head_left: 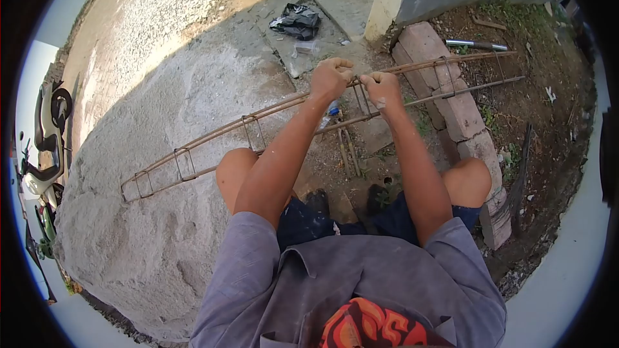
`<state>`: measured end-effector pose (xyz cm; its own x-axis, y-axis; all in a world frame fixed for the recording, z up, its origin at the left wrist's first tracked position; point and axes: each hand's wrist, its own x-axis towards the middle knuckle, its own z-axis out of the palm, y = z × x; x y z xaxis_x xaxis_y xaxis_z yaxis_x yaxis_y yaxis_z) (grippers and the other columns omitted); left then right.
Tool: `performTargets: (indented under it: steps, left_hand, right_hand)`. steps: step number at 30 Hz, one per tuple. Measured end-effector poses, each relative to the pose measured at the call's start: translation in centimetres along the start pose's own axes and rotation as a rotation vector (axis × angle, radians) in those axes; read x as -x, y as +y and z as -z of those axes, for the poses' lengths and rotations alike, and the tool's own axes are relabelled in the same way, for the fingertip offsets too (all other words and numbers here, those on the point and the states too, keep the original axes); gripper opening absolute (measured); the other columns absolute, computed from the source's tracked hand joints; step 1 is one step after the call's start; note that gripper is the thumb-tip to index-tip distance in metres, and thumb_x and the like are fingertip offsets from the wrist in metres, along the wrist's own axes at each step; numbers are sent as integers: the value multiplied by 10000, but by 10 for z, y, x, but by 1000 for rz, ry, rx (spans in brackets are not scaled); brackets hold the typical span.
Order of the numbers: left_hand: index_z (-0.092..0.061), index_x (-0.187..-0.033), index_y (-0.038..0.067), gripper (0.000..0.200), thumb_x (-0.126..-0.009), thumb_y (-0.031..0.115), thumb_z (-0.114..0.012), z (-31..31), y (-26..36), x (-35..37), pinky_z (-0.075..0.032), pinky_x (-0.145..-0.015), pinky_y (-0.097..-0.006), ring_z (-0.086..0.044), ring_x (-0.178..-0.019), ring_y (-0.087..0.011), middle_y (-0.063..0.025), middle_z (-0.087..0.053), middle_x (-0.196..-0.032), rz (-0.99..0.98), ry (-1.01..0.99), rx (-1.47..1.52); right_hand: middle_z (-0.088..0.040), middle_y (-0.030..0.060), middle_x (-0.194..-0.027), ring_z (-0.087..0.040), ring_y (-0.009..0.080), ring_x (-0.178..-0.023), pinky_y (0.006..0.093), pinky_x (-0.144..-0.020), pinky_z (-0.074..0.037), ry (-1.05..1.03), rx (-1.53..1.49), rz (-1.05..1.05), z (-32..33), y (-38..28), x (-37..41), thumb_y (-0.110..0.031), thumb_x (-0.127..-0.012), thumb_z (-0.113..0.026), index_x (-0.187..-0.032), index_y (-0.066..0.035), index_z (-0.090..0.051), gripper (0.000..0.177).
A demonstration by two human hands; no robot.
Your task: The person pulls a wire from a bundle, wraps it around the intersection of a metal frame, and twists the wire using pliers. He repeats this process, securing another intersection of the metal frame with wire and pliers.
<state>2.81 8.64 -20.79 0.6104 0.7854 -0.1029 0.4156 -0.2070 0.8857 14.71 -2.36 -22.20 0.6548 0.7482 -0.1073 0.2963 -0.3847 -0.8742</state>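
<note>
A long rebar cage of rusty rods with square wire stirrups lies across in front of my knees, from the sand on the left to the bricks on the right. My left hand is at its far rods, fingers bent and closed near a stirrup. Close beside it on the right, my right hand has its fingers pinched together at the same rods. What is between the fingers of either hand is too small to make out. Below the cage, a pair of long-handled pliers stands near my feet.
A large sand heap fills the left. Pinkish bricks line the right, with a metal tube beyond. A black plastic bag lies ahead, near a concrete pillar. A motorbike stands far left.
</note>
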Motion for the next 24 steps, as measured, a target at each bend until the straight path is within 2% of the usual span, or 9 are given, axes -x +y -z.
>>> performTargets:
  steps: [2,5,8,11,14,17,20,23,24]
  left_hand:
    - [-713,-1021,-29,251,-784,49,-729,-2,-6,-3,-532,-680,-243,-672,-734,-123,-98,-730,-866,29,-2,51]
    - [-711,-1039,-35,260,-801,63,-748,-2,-14,-16,-534,-686,-236,-674,-747,-124,-82,-732,-892,155,-108,140]
    - [-744,-997,13,252,-755,79,-764,-4,-20,-25,-527,-650,-253,-677,-714,-131,-96,-741,-843,215,-106,200]
    - [-754,-961,13,225,-742,65,-769,-7,-20,-30,-527,-639,-252,-675,-709,-125,-103,-740,-831,192,-130,208]
    - [-733,-1017,-5,241,-799,96,-758,-5,-3,-19,-527,-678,-246,-670,-739,-112,-91,-738,-881,104,-109,77]
    - [-742,-994,2,216,-805,109,-747,-6,-1,-16,-525,-684,-260,-667,-741,-114,-91,-738,-854,36,-73,37]
    - [-740,-998,-2,218,-813,115,-738,-1,2,-19,-524,-690,-266,-664,-748,-119,-97,-737,-858,48,-145,24]
    - [-731,-1023,-5,236,-812,100,-732,-3,-1,-27,-523,-689,-265,-663,-756,-122,-104,-735,-893,46,-178,8]
    - [-726,-1034,-7,241,-816,95,-724,-5,-8,-23,-522,-699,-266,-664,-769,-125,-108,-734,-911,36,-158,73]
  right_hand:
    - [-467,141,-537,-408,194,-522,399,-557,-389,-4,-7,2,0,-1,1,-224,-848,-683,-652,47,-580,351]
    - [-489,151,-543,-412,210,-518,401,-562,-394,1,-14,-43,2,-4,3,-240,-845,-686,-657,43,-592,353]
    - [-541,187,-582,-486,272,-522,414,-578,-416,23,110,29,3,-10,6,-259,-841,-686,-680,33,-617,341]
    - [-591,220,-644,-571,346,-581,429,-597,-440,43,193,56,3,-16,9,-270,-841,-680,-708,20,-646,321]
    - [-617,235,-697,-618,380,-654,437,-615,-453,12,181,-7,5,-20,8,-273,-839,-671,-729,11,-663,305]
    - [-598,231,-670,-581,362,-607,438,-602,-438,56,124,41,-4,-12,9,-268,-836,-670,-713,17,-645,311]
    - [-564,231,-635,-527,346,-556,440,-580,-416,-21,13,-11,-5,-1,1,-272,-834,-670,-688,26,-619,336]
    - [-536,224,-598,-473,329,-515,441,-556,-394,80,78,96,-7,0,2,-283,-835,-676,-660,30,-597,367]
    - [-538,223,-599,-482,328,-519,439,-558,-398,47,88,78,-6,0,4,-289,-835,-677,-663,29,-600,369]
